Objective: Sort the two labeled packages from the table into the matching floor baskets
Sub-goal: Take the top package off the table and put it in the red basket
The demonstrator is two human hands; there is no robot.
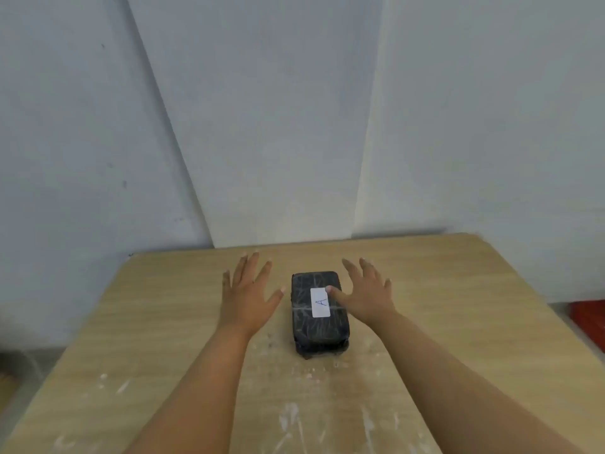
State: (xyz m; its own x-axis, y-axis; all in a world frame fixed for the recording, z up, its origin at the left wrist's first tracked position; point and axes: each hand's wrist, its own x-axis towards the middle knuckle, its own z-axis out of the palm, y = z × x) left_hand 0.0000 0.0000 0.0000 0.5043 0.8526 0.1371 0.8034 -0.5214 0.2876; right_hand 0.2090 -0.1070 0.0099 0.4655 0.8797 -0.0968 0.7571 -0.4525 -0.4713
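Note:
A black wrapped package [319,326] lies on the wooden table [163,339], with a white label on top marked "A". My left hand [247,294] hovers just left of the package, fingers spread, holding nothing. My right hand [365,294] is spread at the package's right side, and its thumb reaches over the top by the label. Neither hand grips the package. Only this one package is in view, and no floor basket is clearly visible.
A pale wall stands right behind the table's far edge. A red object [587,317] sits low at the right, beyond the table's edge. White scuff marks [294,417] cover the near part of the tabletop.

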